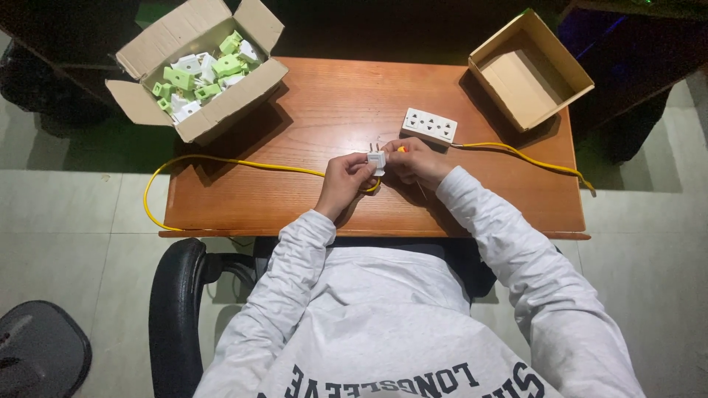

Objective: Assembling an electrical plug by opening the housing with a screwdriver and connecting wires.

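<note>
1. Wooden table (243, 210), reddish-brown, w/ visible grain, lit from above.
2. Floor (66, 236): pale large tiles, thin grout lines.
3. Black office chair (177, 309) at table's near edge, armrest on left.
4. Second dark chair seat (37, 350), bottom-left corner.
5. Beyond table: dark, details can't be made out.

An open brown cardboard box (198, 70) sits at the upper left of the frame, on the far left corner of the table (295, 206), flaps spread, filled with small green and white plastic parts (206, 74). A second open cardboard box (529, 70), shallow and rectangular, stands tilted at the upper right corner.
</note>
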